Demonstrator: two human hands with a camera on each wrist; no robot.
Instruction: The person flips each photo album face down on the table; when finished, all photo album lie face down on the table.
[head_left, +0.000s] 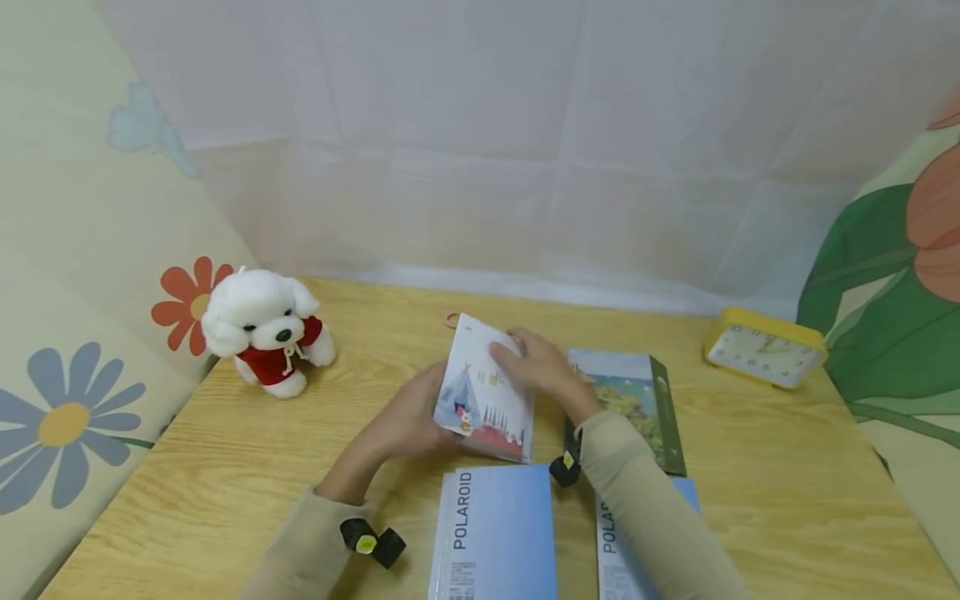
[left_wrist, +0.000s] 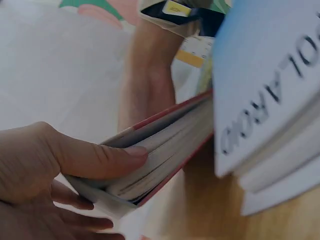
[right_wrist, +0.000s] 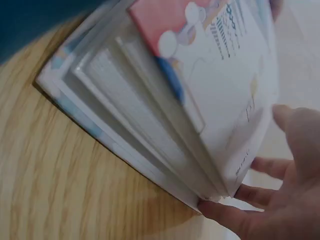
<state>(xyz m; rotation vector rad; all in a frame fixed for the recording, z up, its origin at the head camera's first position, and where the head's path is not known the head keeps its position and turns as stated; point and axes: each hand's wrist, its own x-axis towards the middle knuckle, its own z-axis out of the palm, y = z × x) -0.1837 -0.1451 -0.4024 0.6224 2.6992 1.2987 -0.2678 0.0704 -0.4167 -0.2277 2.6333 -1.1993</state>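
A thick hardcover notebook, white with a tent, trees and red ground on its cover, is tilted between both hands above the table's middle. At its left side, my left hand grips it; in the left wrist view the thumb lies along the page edges, the other fingers beyond the cover. My right hand holds the upper right part, thumb over the front cover. The right wrist view shows its fingers at the edge of the notebook, whose pages are slightly fanned.
POLAROID-printed blue and white books lie in front, another under the right forearm. Beyond it is a landscape-covered book. A white plush dog sits left, a yellow clock right. A pink ring shows behind the notebook.
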